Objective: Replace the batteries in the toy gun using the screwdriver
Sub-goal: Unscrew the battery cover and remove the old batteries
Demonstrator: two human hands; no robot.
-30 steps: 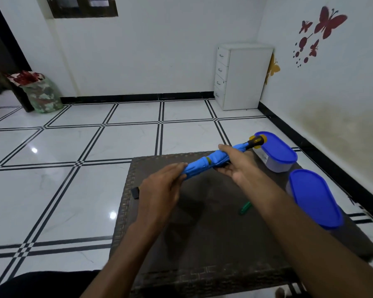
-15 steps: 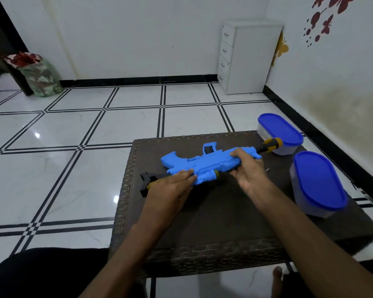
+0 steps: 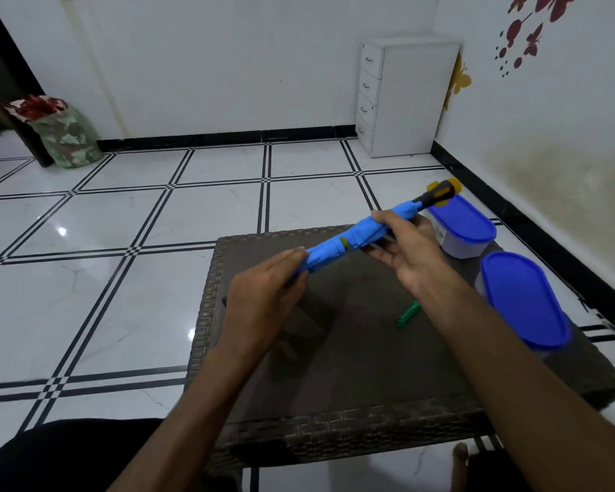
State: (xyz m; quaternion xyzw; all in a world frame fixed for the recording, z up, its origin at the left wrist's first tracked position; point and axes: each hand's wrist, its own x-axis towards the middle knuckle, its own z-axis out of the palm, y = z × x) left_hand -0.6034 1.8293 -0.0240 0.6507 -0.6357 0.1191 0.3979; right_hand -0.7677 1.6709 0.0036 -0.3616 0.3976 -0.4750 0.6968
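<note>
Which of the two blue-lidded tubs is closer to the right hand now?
The far tub, at the table's back right corner just beyond the right hand. The other tub sits nearer the person, beside the forearm.

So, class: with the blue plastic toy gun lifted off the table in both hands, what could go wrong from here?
The blue plastic toy gun, held above the dark woven table, could drop if the left hand or right hand slips. The black-and-yellow screwdriver, held alongside it, might slide free. The small green object could roll away.

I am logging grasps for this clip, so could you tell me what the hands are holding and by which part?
Both hold the blue toy gun above the table: left hand at its near end, right hand around its far half, near the screwdriver.
</note>
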